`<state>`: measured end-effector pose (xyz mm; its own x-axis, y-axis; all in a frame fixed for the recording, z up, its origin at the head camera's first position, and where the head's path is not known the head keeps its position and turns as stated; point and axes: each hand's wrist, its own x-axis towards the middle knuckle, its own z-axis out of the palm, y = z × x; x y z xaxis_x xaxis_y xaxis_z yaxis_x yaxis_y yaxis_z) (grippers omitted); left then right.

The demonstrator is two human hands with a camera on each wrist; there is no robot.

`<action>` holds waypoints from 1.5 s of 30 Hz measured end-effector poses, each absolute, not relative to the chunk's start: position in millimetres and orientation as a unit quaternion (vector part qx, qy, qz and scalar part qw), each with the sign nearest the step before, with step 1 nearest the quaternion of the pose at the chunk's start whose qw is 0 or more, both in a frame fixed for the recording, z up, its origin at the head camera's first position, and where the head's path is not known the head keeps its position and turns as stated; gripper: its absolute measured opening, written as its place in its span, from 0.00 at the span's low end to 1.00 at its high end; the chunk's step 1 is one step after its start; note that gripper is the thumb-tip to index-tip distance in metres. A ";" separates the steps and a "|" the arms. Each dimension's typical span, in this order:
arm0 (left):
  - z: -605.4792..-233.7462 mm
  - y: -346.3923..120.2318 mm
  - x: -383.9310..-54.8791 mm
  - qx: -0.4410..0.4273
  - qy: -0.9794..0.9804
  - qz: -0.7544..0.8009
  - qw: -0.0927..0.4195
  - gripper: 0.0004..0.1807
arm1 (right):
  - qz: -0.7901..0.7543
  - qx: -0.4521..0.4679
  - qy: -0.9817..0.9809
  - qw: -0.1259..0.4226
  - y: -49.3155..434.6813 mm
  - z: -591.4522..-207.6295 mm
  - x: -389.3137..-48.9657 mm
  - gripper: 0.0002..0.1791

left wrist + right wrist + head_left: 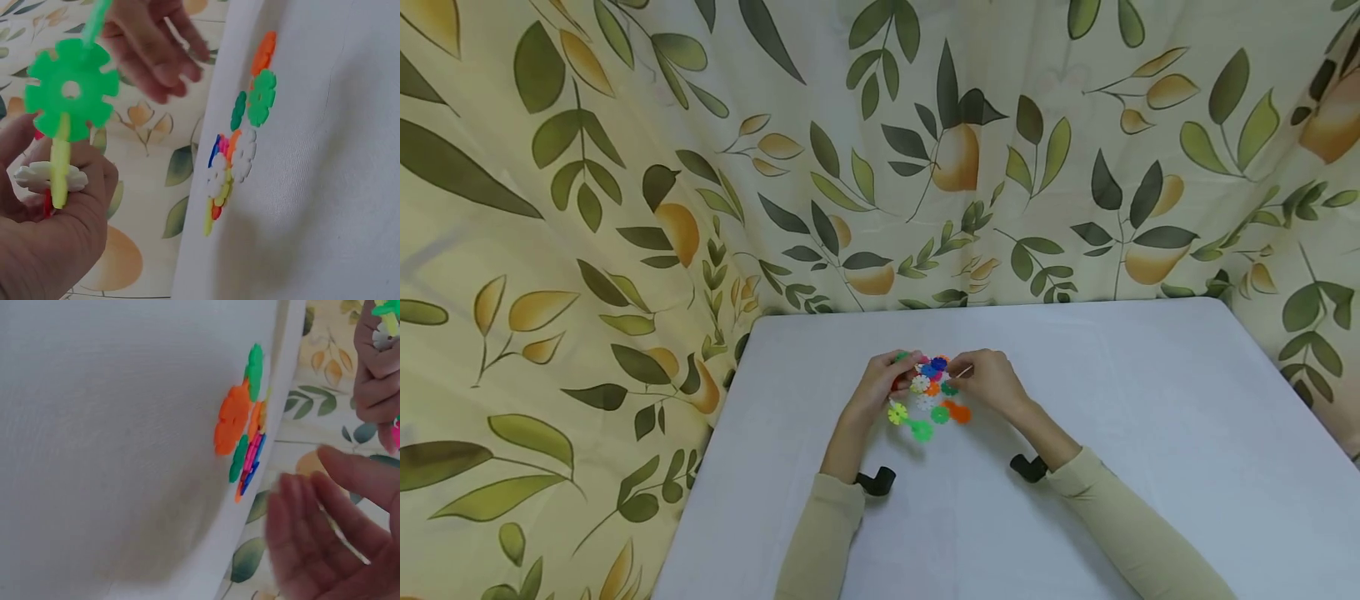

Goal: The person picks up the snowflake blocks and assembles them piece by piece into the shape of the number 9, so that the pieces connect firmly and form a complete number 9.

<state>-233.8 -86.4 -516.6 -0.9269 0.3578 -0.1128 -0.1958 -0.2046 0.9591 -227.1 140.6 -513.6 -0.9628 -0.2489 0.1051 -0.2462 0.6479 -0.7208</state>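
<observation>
You seem to be joining discs into a chain (75,111), whose near end is being held up above the bench (940,517). For doing this well, you should be supporting the chain close to the joint, setting the new disc crosswise, slot facing slot, and pressing straight without twisting.

The free end, a green disc (922,431), is pointing toward your body and somewhat to your right. The long axis is running on this same slanting line, out from the fingers, with neighbouring discs crossing one another.

Behind this end, your left hand (877,383) is gripping the chain, thumb and curled fingers clamping it beside a white disc (37,177). Your right hand (992,379) is hovering across from it; the thumb is standing apart from the loosely bent fingers, and no disc is showing clearly between them.

Between the two hands, the other discs (933,388) are lying together on the bench. Farthest, a leafy curtain (1045,58) is hanging.
</observation>
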 end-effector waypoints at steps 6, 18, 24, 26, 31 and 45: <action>-516.9 -89.3 -237.3 0.073 0.608 0.772 0.171 0.29 | -0.308 -0.120 0.935 0.131 144.6 -517.9 -227.2 0.17; -517.6 -89.4 -236.5 0.061 0.582 0.788 0.190 0.19 | -0.292 -0.118 0.938 0.145 146.9 -524.2 -222.8 0.13; -517.4 -89.6 -235.4 0.079 0.585 0.784 0.191 0.22 | -0.331 -0.122 0.923 0.152 151.1 -522.9 -222.8 0.07; -518.2 -90.1 -235.4 0.085 0.590 0.781 0.189 0.19 | -0.348 -0.125 0.918 0.148 152.4 -521.9 -222.7 0.05; -518.5 -90.4 -235.3 0.098 0.608 0.767 0.181 0.17 | -0.431 -0.119 0.887 0.116 154.8 -515.9 -224.2 0.03; -512.3 -91.1 -233.3 0.114 0.600 0.766 0.201 0.13 | -0.615 -0.064 0.784 0.051 141.7 -486.3 -230.3 0.15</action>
<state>-233.3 -91.1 -512.3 -0.8928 0.4457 -0.0662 -0.1713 -0.1998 0.9647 -230.3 141.7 -486.3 -0.9867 -0.1623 -0.0007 -0.0379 0.2346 -0.9714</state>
